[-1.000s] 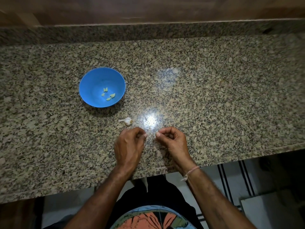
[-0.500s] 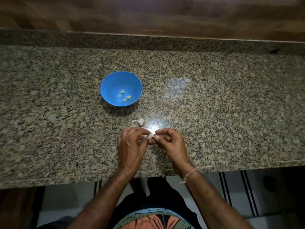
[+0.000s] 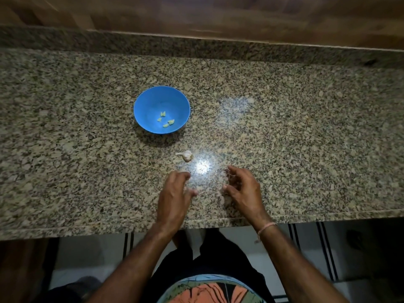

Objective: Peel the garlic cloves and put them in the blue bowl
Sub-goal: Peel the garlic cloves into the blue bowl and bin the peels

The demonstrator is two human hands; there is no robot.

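Hovering low over the worktop (image 3: 306, 149) near its front edge, the left hand (image 3: 175, 193) and the right hand (image 3: 242, 189) are apart, with a glare-lit patch of stone between them. The right hand's fingers are loosely curled and spread, and nothing shows in them. The left hand is seen from the back with its fingers bent under, so I cannot tell whether it hides a clove. Just beyond the left hand's fingertips lies the garlic piece (image 3: 185, 155), still in its papery skin. Farther out and to the left stands the blue bowl (image 3: 153, 99), holding a few peeled cloves (image 3: 167, 122). The step in hand looks like taking up the next clove. It would go best by pinching the piece near its root with one hand, splitting a clove off with the other thumb, and stripping the skin over the worktop, so no husk falls into the bowl
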